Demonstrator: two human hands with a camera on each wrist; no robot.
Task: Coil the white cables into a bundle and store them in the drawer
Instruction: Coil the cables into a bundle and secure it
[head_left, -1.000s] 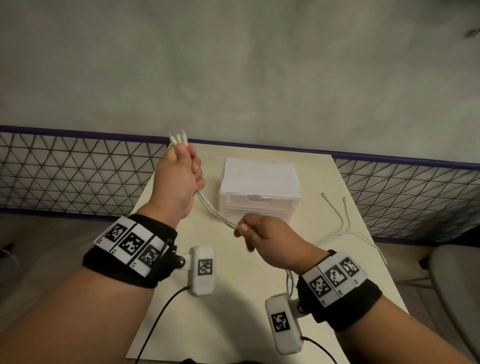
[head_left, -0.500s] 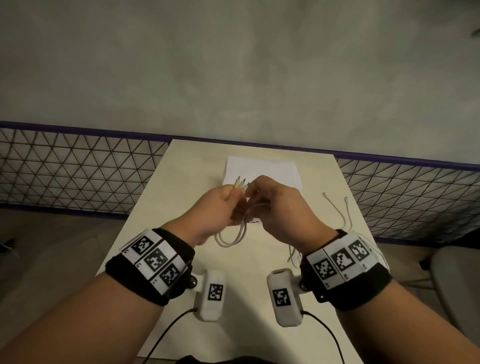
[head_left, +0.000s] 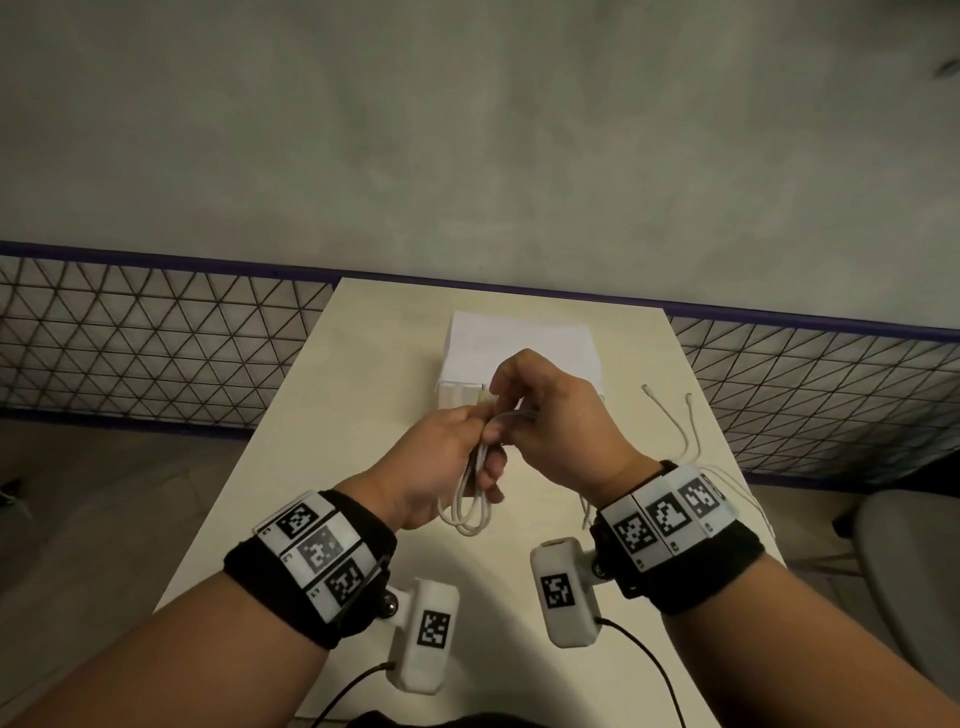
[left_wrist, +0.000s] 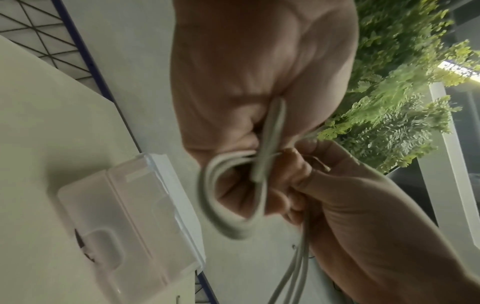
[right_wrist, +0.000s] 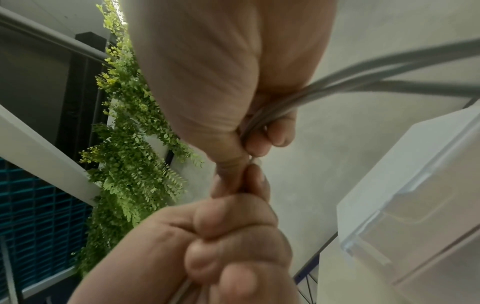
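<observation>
The left hand (head_left: 447, 457) gripped the looped white cables (head_left: 467, 512) above the counter (head_left: 322, 415), and the right hand (head_left: 556, 421) pinched the next turn against it. Coiling looked partly done; loose tails (head_left: 670, 421) lay to the right. Next, gather those, then open the shut drawer (head_left: 462, 397). No readable writing, only square coded markers on the wristbands (head_left: 317, 551).

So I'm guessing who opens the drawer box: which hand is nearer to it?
Right. The right hand overlaps the drawer box front in the head view; the left hand sits nearer the person, both gripping the white cables.
</observation>
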